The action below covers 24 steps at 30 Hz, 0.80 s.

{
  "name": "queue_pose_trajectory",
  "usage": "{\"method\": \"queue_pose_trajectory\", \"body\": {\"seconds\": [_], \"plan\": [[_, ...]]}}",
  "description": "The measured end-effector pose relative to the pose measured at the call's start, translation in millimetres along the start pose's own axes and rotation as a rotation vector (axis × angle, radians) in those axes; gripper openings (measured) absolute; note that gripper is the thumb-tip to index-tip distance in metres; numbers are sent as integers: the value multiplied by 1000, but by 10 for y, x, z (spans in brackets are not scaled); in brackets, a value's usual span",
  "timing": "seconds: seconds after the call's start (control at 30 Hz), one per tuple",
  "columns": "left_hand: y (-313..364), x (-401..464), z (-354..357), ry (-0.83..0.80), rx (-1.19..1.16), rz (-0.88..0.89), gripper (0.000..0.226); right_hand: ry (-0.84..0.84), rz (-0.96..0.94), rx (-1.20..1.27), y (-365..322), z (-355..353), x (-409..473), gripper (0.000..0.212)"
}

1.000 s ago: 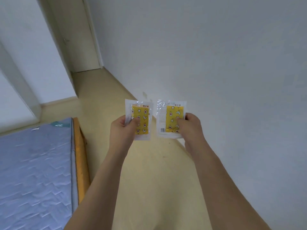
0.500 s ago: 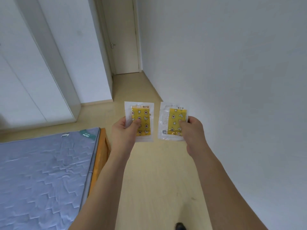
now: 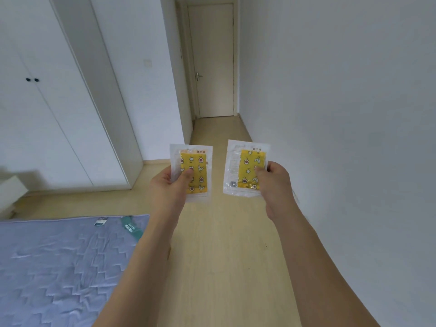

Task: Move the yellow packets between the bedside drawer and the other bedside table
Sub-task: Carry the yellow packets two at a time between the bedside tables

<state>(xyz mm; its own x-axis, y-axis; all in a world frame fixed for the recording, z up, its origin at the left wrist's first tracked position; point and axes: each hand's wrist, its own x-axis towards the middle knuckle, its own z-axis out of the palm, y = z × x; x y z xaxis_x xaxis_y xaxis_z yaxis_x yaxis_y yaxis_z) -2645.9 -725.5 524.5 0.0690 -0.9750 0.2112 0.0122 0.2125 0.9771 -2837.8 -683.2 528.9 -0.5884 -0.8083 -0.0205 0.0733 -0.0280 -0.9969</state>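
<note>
Clear wrappers each enclosing yellow sheet. Left hand (image 3: 168,187) pinching left packet (image 3: 192,172), thumb pressing on front; packet standing upright at 12 o'clock of hand. Right hand (image 3: 274,182) pinching right packet (image 3: 246,171) at 10 o'clock. Both arms reaching forward over floor (image 3: 226,256); mattress (image 3: 59,267) lying at 8 o'clock.
</note>
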Motion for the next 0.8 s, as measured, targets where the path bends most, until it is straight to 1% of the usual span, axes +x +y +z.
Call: {"method": "queue_pose_trajectory", "body": {"seconds": [0.1, 0.23, 0.33, 0.4, 0.43, 0.57, 0.67, 0.8], "plan": [[-246, 579, 193, 46, -6, -23, 16, -38, 22, -18, 113, 295, 651, 21], [-650, 1473, 394, 61, 4, -61, 12, -74, 31, -41, 302, 812, 1611, 20], [-849, 2178, 420, 77, 10, -66, 15, -106, 20, -64, 336, 1247, 2222, 18], [-938, 2883, 389, 97, 13, -64, 13, -137, 13, -102, 284, 1720, 2802, 16], [-919, 3072, 380, 104, 7, -61, 11, -140, 8, -117, 234, 1852, 2944, 15], [-985, 4322, 353, 196, -48, -27, 11, -216, -25, -123, 63, 2799, 3948, 16], [-1170, 5026, 305, 224, -40, -65, 8, -260, -7, -144, 132, 3353, 4536, 16], [-1518, 5987, 116, 269, -12, -95, 8, -314, 17, -140, 389, 4184, 5368, 16]]}}
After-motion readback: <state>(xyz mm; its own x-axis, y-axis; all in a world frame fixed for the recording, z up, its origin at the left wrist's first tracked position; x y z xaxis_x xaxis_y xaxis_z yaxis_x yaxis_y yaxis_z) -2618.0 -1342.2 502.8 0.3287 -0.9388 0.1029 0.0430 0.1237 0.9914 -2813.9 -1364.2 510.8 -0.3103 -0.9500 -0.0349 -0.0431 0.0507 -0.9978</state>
